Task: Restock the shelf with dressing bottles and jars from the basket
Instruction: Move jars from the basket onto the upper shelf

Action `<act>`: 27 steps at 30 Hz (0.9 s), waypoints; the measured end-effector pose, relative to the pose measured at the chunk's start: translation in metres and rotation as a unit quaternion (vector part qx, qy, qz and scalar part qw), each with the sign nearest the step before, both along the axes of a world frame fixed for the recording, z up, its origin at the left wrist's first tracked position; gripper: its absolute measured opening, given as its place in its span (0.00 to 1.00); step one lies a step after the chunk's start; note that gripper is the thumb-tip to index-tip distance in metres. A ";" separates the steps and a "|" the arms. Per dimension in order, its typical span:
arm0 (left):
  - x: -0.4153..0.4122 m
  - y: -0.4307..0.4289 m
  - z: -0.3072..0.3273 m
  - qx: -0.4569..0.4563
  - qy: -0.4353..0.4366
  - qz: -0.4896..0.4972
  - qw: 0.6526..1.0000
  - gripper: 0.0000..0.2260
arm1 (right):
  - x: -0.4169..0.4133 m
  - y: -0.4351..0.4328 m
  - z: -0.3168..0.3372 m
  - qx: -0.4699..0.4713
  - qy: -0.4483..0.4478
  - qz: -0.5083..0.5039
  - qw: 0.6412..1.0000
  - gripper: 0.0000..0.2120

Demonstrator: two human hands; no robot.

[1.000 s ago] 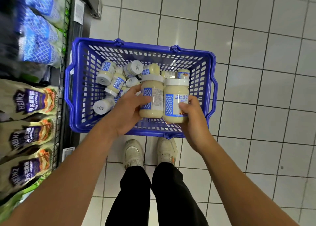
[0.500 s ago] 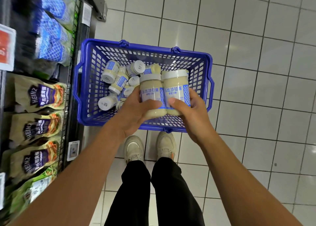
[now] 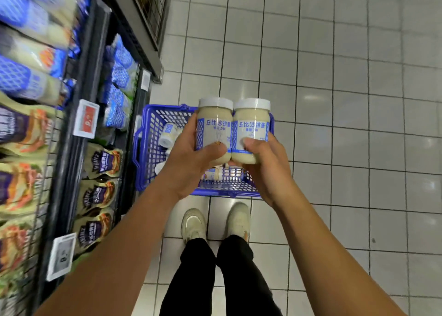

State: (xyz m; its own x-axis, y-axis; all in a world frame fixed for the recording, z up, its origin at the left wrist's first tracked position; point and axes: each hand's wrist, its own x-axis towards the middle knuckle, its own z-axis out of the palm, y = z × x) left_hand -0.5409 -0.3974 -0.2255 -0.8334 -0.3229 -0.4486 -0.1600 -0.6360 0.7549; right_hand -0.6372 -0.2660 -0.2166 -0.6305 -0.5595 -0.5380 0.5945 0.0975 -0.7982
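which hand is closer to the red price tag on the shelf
Left. The left hand, gripping the left jar, sits to the right of the red price tag; the right hand, gripping the right jar, is farther right, beyond the left hand.

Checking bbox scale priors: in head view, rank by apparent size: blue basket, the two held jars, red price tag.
1. blue basket, though partly hidden
2. left jar and right jar: alike, not ranked
3. red price tag

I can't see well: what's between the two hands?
Head view: the left hand grips one jar, the right hand the other jar; they touch, side by side.
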 end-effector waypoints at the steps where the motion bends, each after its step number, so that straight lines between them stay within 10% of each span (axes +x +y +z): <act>1: -0.002 -0.001 0.017 -0.012 0.009 0.001 1.000 0.34 | -0.001 -0.002 0.016 0.003 0.017 0.001 1.000 0.25; 16: 0.013 -0.002 0.254 -0.111 0.124 0.125 0.978 0.35 | -0.004 -0.022 0.239 -0.109 0.139 0.077 0.981 0.15; 27: 0.115 0.054 0.399 -0.212 0.180 0.301 0.912 0.40 | 0.063 -0.025 0.377 -0.302 0.164 0.259 0.903 0.16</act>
State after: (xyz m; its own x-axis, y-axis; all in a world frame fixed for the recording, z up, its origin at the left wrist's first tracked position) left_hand -0.4264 -0.3432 0.1739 -0.5163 -0.8516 0.0906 0.4287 -0.1655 0.8882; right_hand -0.5746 -0.2910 0.1604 -0.2692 -0.9540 0.1317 0.3164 -0.2168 -0.9235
